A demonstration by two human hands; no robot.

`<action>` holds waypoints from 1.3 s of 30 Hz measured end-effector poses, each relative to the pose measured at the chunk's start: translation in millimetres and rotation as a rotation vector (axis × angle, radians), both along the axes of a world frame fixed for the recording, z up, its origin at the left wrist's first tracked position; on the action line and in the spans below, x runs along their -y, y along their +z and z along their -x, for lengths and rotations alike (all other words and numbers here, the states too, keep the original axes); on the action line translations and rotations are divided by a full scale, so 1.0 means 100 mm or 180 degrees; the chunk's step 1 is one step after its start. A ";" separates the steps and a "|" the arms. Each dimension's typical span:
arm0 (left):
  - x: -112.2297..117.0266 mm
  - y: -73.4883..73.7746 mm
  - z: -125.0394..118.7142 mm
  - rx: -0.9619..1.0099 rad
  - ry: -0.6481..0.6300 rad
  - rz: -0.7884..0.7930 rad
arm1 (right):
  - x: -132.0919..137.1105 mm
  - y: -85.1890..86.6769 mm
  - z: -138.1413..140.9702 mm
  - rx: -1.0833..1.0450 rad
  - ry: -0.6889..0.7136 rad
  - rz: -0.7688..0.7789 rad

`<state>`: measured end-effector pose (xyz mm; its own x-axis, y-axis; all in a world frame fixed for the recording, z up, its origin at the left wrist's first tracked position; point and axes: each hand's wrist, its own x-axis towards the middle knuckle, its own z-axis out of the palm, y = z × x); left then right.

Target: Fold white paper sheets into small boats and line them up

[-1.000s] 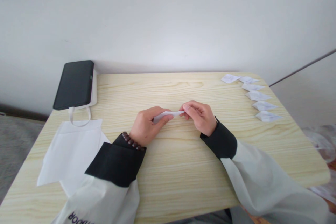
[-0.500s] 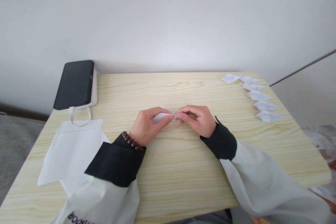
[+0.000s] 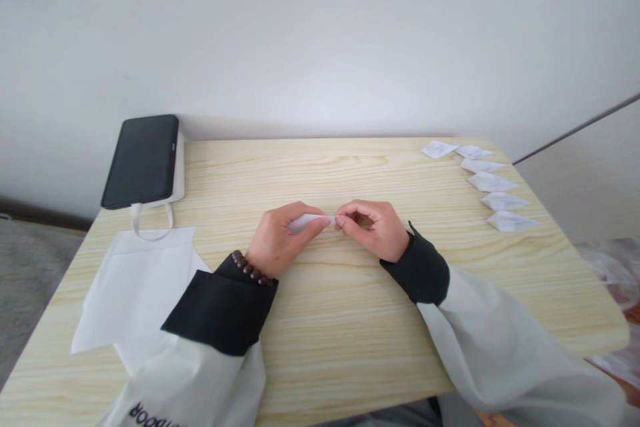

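Note:
A small piece of folded white paper point(image 3: 302, 221) is held over the middle of the table. My left hand point(image 3: 285, 233) is closed around it, thumb along the near side and the fingers mostly hidden behind. Its right tip is pinched between thumb and fingers of my right hand point(image 3: 375, 227). The two hands are almost touching, with a short bit of paper showing between them. At the table's right side lie several folded white paper pieces point(image 3: 493, 182), pointed at both ends and set in a curved row.
Loose white paper sheets point(image 3: 135, 280) lie at the left, partly under my left sleeve. Behind them a black tablet-like device point(image 3: 143, 160) rests on a white object with a looped white cable point(image 3: 170, 217). A white wall point(image 3: 320, 40) borders the wooden table's point(image 3: 350, 347) far edge.
My fingers have shifted slightly at the paper's right tip, so a little more of it shows between the hands. Everything on the table lies as before.

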<state>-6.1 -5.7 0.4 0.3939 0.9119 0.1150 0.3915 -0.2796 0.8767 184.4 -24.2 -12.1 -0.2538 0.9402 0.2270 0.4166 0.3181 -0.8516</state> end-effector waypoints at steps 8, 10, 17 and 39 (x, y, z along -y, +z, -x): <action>0.00 0.00 0.00 -0.0065 0.0023 0.0122 | 0.01 0.02 -0.01 0.0097 0.0026 -0.0077; 0.00 0.02 0.00 -0.0075 -0.0062 0.0075 | 0.01 0.03 -0.02 0.0109 0.0085 -0.0079; 0.01 0.00 0.00 -0.0076 0.0055 0.0178 | -0.01 0.01 0.00 0.0324 0.0061 -0.0153; -0.08 -0.06 0.01 0.1510 0.1217 0.0498 | -0.06 -0.03 -0.12 0.0437 -0.0948 -0.0504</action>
